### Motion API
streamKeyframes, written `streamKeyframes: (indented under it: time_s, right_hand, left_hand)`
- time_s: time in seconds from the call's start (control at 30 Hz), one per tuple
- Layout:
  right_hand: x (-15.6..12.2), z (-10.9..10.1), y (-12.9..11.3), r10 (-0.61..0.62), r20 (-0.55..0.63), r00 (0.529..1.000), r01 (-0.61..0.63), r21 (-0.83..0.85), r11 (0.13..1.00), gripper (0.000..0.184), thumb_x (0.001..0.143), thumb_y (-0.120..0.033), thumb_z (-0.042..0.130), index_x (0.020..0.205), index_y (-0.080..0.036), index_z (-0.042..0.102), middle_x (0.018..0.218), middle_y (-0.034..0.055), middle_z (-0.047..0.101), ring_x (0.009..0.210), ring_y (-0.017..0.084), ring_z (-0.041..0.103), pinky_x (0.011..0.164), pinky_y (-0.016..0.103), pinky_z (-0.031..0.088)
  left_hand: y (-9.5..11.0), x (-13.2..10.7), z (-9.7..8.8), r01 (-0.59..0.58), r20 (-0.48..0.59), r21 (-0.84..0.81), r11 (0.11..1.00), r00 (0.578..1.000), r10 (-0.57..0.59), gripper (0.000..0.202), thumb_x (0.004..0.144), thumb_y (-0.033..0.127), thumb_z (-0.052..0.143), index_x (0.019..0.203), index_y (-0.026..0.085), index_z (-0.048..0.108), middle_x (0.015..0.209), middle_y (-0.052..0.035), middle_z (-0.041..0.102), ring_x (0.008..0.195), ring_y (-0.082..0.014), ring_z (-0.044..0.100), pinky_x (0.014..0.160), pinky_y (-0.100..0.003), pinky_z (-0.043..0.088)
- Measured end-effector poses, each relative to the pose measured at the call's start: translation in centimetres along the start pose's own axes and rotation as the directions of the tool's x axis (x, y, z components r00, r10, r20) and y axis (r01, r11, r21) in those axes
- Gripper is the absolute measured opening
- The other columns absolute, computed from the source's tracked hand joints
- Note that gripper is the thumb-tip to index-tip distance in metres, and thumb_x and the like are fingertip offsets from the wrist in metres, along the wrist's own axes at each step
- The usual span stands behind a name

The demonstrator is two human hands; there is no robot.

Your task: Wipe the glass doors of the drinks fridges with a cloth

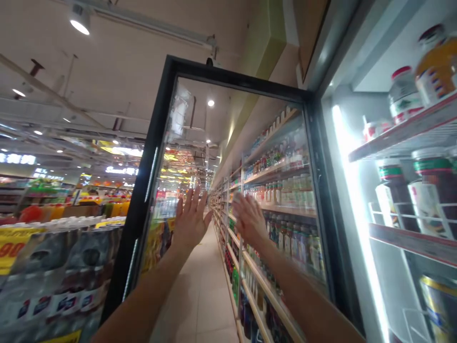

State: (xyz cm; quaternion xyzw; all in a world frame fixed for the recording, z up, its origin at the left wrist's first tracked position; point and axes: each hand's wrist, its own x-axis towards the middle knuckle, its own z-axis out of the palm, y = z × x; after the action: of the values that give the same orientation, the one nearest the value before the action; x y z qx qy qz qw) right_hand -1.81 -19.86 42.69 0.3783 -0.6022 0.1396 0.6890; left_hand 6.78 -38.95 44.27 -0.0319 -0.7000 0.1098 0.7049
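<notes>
A glass cooler door [237, 83] with a dark frame stands swung out in front of me. My left hand [191, 221] is raised with its fingers spread, palm toward the pane, and appears to touch it or nearly so. To its right, my right hand [252, 221] also faces the glass, fingers stretched out and smeared by motion. A pale blur shows by its fingertips; whether that is a cloth or a reflection I cannot tell. Contact between this hand and the pane is not clear either.
At the right, the lit cooler's shelves [410, 240] carry bottles, jars and a can [441, 305]. Beyond the glass, long drink shelves [250, 259] line a tiled aisle [210, 295]. Shrink-wrapped bottle packs [60, 281] are stacked at the left, beside a yellow price sign [14, 250].
</notes>
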Motion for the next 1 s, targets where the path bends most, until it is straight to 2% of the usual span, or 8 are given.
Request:
streamKeyframes:
  time_s: [0.1, 0.2, 0.33, 0.43, 0.57, 0.7, 0.9, 1.0]
  right_hand:
    - [-2.4, -2.2, 7.0, 0.327, -0.141, 0.935, -0.341, -0.087, 0.936, 0.048, 0.085, -0.022, 0.037, 0.133, -0.021, 0.046, 0.143, 0.0089, 0.04, 0.137, 0.025, 0.025, 0.107, 0.052, 0.028]
    - [-2.9, -2.6, 8.7, 0.509, -0.279, 0.814, -0.544, -0.061, 0.837, 0.05, 0.087, -0.025, 0.034, 0.136, -0.016, 0.042, 0.145, 0.0143, 0.035, 0.137, 0.029, 0.024, 0.105, 0.059, 0.028]
    - [-2.3, -0.4, 1.9, 0.248, -0.132, 0.96, -0.252, -0.012, 0.968, 0.052, 0.086, -0.021, 0.037, 0.137, -0.02, 0.04, 0.147, 0.0096, 0.033, 0.139, 0.026, 0.02, 0.108, 0.053, 0.028]
    - [-3.1, 0.3, -0.7, 0.026, -0.008, 1.0, -0.026, 0.016, 1.0, 0.05, 0.083, -0.021, 0.042, 0.133, -0.023, 0.045, 0.145, 0.0058, 0.038, 0.139, 0.023, 0.021, 0.109, 0.047, 0.029]
    - [-5.8, -1.8, 4.7, 0.207, -0.114, 0.972, -0.218, -0.092, 0.972, 0.046, 0.087, -0.023, 0.039, 0.132, -0.022, 0.046, 0.142, 0.0096, 0.041, 0.137, 0.026, 0.026, 0.106, 0.052, 0.031]
    - [-6.0, -2.5, 6.9, 0.452, -0.289, 0.844, -0.492, -0.078, 0.867, 0.049, 0.088, -0.023, 0.035, 0.136, -0.017, 0.041, 0.144, 0.0152, 0.036, 0.137, 0.03, 0.025, 0.103, 0.058, 0.03]
    - [-5.3, 0.3, -3.7, 0.075, -0.008, 0.997, -0.075, 0.031, 0.997, 0.05, 0.083, -0.018, 0.042, 0.133, -0.022, 0.044, 0.144, 0.0067, 0.038, 0.139, 0.025, 0.019, 0.108, 0.049, 0.03]
    - [-7.1, -0.4, -2.5, 0.032, 0.002, 0.999, -0.032, -0.004, 0.999, 0.047, 0.083, -0.018, 0.042, 0.129, -0.022, 0.048, 0.141, 0.0068, 0.043, 0.138, 0.024, 0.023, 0.108, 0.048, 0.029]
  left_hand:
    - [0.2, -0.2, 0.0, 0.012, 0.004, 0.005, 1.0, 1.0, -0.012, 0.052, 0.09, 0.038, 0.039, 0.138, 0.017, 0.036, 0.146, -0.013, 0.032, 0.138, -0.0289, 0.023, 0.11, -0.053, 0.021]
    - [0.3, -0.3, 0.0, 0.015, -0.006, 0.006, 1.0, 1.0, -0.015, 0.054, 0.089, 0.038, 0.04, 0.14, 0.02, 0.033, 0.147, -0.0116, 0.031, 0.138, -0.0281, 0.022, 0.11, -0.053, 0.02]
    - [0.1, -0.3, 0.1, 0.02, -0.005, -0.002, 1.0, 1.0, -0.02, 0.055, 0.089, 0.038, 0.04, 0.141, 0.021, 0.03, 0.148, -0.0105, 0.029, 0.138, -0.0277, 0.021, 0.111, -0.052, 0.019]
    - [-0.1, -0.3, 0.3, 0.015, 0.009, -0.007, 1.0, 1.0, -0.015, 0.055, 0.09, 0.038, 0.038, 0.141, 0.02, 0.03, 0.148, -0.0111, 0.029, 0.139, -0.0276, 0.02, 0.111, -0.053, 0.018]
    - [-0.1, -0.5, 0.4, 0.022, 0.006, 0.002, 1.0, 1.0, -0.022, 0.054, 0.09, 0.038, 0.038, 0.141, 0.02, 0.031, 0.148, -0.0109, 0.029, 0.139, -0.027, 0.02, 0.112, -0.052, 0.017]
    - [0.0, -0.4, 0.4, 0.027, 0.01, 0.004, 1.0, 1.0, -0.027, 0.054, 0.09, 0.038, 0.037, 0.14, 0.019, 0.033, 0.147, -0.0117, 0.03, 0.139, -0.0273, 0.021, 0.112, -0.052, 0.017]
    - [0.0, -0.6, 0.3, 0.031, 0.019, -0.013, 0.999, 0.999, -0.03, 0.054, 0.09, 0.039, 0.039, 0.14, 0.019, 0.034, 0.147, -0.0126, 0.03, 0.139, -0.0279, 0.02, 0.111, -0.052, 0.018]
    - [0.2, -1.9, -0.1, 0.008, 0.018, 0.01, 1.0, 1.0, -0.009, 0.055, 0.089, 0.038, 0.041, 0.14, 0.017, 0.033, 0.147, -0.0134, 0.029, 0.139, -0.0282, 0.019, 0.111, -0.052, 0.018]
